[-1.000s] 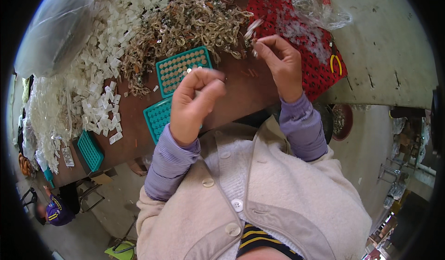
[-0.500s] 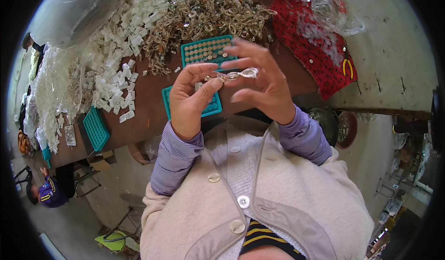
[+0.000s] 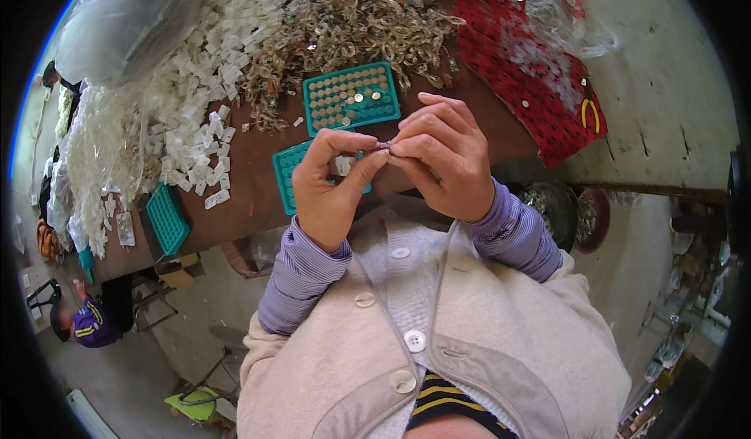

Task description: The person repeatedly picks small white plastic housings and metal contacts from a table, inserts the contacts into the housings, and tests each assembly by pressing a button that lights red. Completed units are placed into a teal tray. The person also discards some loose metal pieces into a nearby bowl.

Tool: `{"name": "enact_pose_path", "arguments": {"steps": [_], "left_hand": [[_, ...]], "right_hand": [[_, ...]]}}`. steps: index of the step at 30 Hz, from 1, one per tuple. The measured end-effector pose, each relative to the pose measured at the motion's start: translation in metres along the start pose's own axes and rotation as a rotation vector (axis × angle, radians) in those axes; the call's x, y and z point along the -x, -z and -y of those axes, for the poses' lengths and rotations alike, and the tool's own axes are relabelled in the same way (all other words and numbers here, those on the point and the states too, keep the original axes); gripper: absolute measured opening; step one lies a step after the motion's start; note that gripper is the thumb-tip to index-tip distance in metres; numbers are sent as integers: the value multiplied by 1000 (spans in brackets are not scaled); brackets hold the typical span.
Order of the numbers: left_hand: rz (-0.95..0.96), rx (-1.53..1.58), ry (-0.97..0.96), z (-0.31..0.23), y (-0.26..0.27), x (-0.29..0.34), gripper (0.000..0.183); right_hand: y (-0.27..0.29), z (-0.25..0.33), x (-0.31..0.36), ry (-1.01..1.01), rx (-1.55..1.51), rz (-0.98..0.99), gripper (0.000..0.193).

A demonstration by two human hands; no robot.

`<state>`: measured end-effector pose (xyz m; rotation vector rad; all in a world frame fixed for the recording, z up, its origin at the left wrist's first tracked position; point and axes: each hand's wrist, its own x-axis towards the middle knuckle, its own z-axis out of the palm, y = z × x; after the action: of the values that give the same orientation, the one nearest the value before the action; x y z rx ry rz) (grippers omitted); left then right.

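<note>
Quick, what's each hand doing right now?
Left hand: closed, pinching a small shiny piece.
Right hand: closed, pinching the same small shiny piece.

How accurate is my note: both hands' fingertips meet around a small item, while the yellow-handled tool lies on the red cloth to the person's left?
One thing is off: the yellow-handled tool lies to the person's right, not left, as the head view shows. It rests on the red cloth, and the left hand and right hand meet around a small item.
</note>
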<state>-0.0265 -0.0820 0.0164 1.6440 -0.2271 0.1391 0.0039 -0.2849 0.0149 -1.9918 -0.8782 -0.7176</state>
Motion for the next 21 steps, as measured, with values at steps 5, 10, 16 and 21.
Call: {"name": "enact_pose_path", "arguments": {"steps": [5,10,16,21], "left_hand": [[84,374,251,4,20,3,10],[365,590,615,18,64,-5,11],[-129,-573,95,24,141,-32,29],[-272,-1457,232,48,211,-68,35]], "right_hand": [[-10,6,-10,28,3,60,13],[-29,12,-25,120,-62,225,17],[-46,4,-33,47,-26,250,14],[-49,6,-23,-6,-72,216,10]]}}
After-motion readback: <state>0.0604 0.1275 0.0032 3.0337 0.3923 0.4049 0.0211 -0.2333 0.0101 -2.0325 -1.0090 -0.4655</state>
